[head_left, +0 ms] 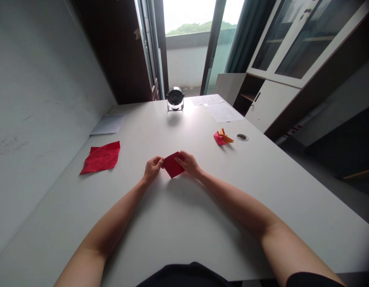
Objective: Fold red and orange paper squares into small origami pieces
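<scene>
A folded red paper square (173, 166) is held between both hands, turned so that one corner points down, just above the white table (178, 223). My left hand (153, 166) pinches its left corner between thumb and fingers. On the other side, my right hand (188, 162) grips the right part, its thumb lying on the front face and its fingers behind. A larger creased sheet of red paper (102, 158) lies to the left. Farther right sits a folded paper piece (222, 137) in red and orange.
A round black-and-silver device (175, 99) stands at the table's far edge. Printed sheets (223, 112) lie at the back right, more papers (109, 124) at the back left. A round hole (242, 137) is near the right edge. The wall (37, 99) borders the left.
</scene>
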Demonstrator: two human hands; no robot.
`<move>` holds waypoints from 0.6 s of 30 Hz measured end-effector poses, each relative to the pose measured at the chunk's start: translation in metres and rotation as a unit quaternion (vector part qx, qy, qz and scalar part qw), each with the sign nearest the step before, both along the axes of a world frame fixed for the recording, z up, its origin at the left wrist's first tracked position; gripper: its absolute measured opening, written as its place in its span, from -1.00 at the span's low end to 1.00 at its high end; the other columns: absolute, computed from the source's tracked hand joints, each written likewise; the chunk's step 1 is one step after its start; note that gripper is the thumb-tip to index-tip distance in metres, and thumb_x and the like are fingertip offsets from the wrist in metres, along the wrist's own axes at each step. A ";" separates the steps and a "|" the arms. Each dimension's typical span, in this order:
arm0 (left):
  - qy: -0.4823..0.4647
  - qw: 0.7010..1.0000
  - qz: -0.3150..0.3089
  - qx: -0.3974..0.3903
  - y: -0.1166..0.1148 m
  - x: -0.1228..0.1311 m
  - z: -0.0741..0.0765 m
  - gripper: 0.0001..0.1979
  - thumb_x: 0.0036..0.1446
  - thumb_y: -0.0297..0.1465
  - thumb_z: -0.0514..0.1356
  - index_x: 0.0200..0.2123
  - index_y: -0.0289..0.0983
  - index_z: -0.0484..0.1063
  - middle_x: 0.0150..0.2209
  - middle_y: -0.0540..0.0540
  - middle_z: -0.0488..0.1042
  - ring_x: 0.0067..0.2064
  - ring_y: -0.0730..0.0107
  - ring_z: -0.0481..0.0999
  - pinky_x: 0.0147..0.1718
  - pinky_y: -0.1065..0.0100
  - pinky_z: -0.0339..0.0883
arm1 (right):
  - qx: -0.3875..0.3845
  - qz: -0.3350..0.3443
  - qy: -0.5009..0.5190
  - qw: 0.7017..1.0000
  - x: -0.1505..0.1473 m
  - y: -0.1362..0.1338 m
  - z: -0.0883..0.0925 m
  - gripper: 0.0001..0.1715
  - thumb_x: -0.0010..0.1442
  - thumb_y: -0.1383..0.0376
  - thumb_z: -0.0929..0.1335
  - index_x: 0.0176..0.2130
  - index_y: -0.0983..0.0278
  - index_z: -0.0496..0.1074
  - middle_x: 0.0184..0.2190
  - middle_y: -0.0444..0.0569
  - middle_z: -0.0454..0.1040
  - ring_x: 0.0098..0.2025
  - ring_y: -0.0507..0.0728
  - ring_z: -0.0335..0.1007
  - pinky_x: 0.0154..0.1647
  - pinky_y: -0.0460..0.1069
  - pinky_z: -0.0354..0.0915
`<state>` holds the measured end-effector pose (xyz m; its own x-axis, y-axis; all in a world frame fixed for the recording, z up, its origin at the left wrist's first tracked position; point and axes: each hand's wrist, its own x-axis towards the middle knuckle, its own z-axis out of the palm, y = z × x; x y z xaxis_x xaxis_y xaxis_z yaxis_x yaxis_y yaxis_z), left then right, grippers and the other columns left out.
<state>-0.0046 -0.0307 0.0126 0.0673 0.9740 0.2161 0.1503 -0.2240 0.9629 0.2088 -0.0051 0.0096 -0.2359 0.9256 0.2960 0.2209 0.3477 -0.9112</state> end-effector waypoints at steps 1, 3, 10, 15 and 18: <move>-0.007 1.000 -0.016 -0.012 0.000 0.001 -0.002 -0.64 0.18 -0.09 0.24 -0.35 -0.29 0.52 -0.46 -0.05 0.48 -0.43 0.38 0.43 -0.39 0.38 0.31 | -0.005 -0.004 0.007 1.000 0.000 0.001 0.000 -0.67 0.20 0.02 0.34 -0.35 0.22 0.32 -0.45 -0.11 0.41 -0.42 0.09 0.29 -0.42 -0.01 0.25; -0.015 0.999 -0.038 -0.028 0.000 0.002 -0.004 -0.64 0.16 -0.08 0.26 -0.32 -0.30 0.53 -0.44 -0.07 0.49 -0.43 0.38 0.44 -0.40 0.37 0.32 | -0.016 0.002 0.016 1.000 0.000 0.001 -0.001 -0.67 0.19 0.01 0.34 -0.34 0.22 0.33 -0.45 -0.11 0.41 -0.41 0.09 0.29 -0.43 -0.02 0.26; -0.022 1.000 -0.017 -0.011 0.001 0.000 -0.004 -0.65 0.21 -0.10 0.22 -0.32 -0.29 0.53 -0.40 -0.06 0.51 -0.37 0.38 0.44 -0.36 0.38 0.31 | -0.049 0.042 0.027 0.998 -0.003 -0.003 -0.002 -0.57 0.24 -0.07 0.30 -0.36 0.24 0.33 -0.48 -0.14 0.37 -0.44 0.05 0.26 -0.46 -0.07 0.19; -0.056 0.997 0.039 -0.019 0.006 -0.003 -0.005 -0.61 0.18 -0.05 0.22 -0.37 -0.29 0.48 -0.44 -0.03 0.48 -0.41 0.41 0.40 -0.39 0.40 0.28 | -0.042 0.022 0.060 0.997 0.001 0.002 0.000 -0.45 0.33 -0.10 0.17 -0.40 0.25 0.34 -0.52 -0.14 0.32 -0.47 0.04 0.23 -0.40 -0.06 0.21; -0.070 0.996 0.046 -0.027 0.007 -0.002 -0.005 -0.59 0.15 -0.02 0.23 -0.37 -0.29 0.48 -0.44 -0.03 0.48 -0.42 0.41 0.40 -0.39 0.39 0.29 | -0.038 0.017 0.071 0.997 0.002 0.002 0.002 -0.51 0.30 -0.07 0.23 -0.37 0.25 0.37 -0.49 -0.12 0.37 -0.42 0.05 0.27 -0.37 -0.05 0.24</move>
